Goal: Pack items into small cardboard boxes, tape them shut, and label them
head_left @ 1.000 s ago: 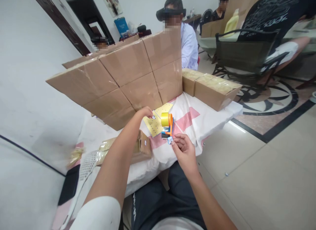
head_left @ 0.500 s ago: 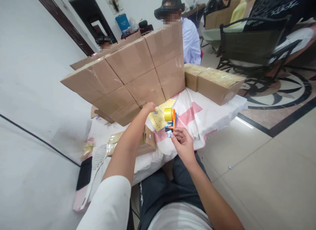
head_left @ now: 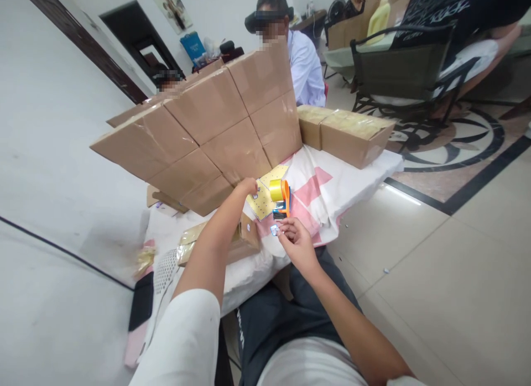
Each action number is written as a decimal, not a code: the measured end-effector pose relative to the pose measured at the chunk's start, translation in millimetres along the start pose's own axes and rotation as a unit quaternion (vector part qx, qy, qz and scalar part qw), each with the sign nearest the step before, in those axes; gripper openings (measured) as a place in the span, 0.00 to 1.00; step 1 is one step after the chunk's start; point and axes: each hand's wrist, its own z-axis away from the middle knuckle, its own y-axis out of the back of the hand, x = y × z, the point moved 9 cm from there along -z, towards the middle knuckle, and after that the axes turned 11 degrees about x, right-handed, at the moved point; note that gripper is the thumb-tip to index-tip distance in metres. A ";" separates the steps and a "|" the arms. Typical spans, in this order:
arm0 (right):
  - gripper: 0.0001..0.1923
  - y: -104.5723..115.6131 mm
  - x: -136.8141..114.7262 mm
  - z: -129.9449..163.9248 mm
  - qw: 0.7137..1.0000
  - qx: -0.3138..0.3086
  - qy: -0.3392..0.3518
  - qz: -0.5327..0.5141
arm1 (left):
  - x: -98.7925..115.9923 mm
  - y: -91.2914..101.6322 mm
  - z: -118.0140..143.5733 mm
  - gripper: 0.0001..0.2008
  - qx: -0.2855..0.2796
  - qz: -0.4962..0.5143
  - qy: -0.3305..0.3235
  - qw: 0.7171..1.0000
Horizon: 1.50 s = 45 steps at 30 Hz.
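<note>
Seated at the cloth-covered table (head_left: 352, 176), leaning in. My right hand (head_left: 295, 243) pinches a small blue-and-white tag (head_left: 274, 230) between thumb and fingertips, just off the near edge of the yellow dotted sheet (head_left: 262, 201). My left hand (head_left: 247, 187) is stretched forward, fingers pressed down on the far-left corner of that sheet; whether anything is held under them I cannot tell. A tape dispenser (head_left: 280, 197), orange frame with a yellow roll, stands on the sheet between my two hands, just beyond the tag. A small open carton (head_left: 245, 239) sits under my left forearm, a wall of stacked cardboard boxes (head_left: 215, 126) closes off the far side, and another person (head_left: 301, 65) sits behind it. Risks as I judge them: the tag is tiny and held only by its edge, so a loose pinch could drop it off the table onto my lap or the tiled floor. The dispenser crowds the space, and a careless knuckle could knock it over. If my left hand lifts, the light sheet may slide.
</note>
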 end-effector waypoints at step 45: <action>0.21 -86.2 113.7 7.1 0.929 -0.063 -0.327 -0.162 | -196.5 118.2 284.8 0.15 0.427 0.133 0.166 0.879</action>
